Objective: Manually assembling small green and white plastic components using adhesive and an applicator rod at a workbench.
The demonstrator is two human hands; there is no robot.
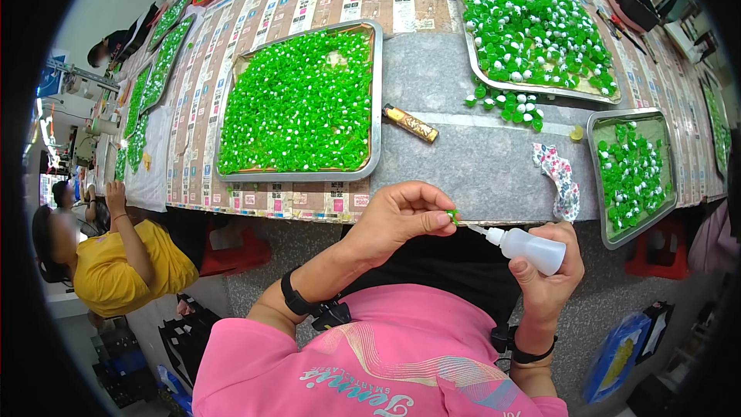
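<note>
Between thumb and fingertips, my left hand (407,218) pinches a small green plastic piece (453,217) just off the table's near edge. My right hand (549,262) is wrapped round a white squeeze bottle (534,250) with a thin nozzle. The bottle lies tilted, its nozzle pointing left at the green piece; whether the tip touches it I cannot tell. Beyond my hands, a large metal tray (378,108) is filled with green pieces with white bits. A smaller tray (673,177) of green and white pieces stands to the right of my right hand.
Another tray (471,54) of green and white pieces stands at the back right, with several loose pieces (505,105) before it. A gold and dark packet (410,123) and a floral cloth (557,177) lie on the grey mat (455,154). A person in yellow (131,266) sits at left.
</note>
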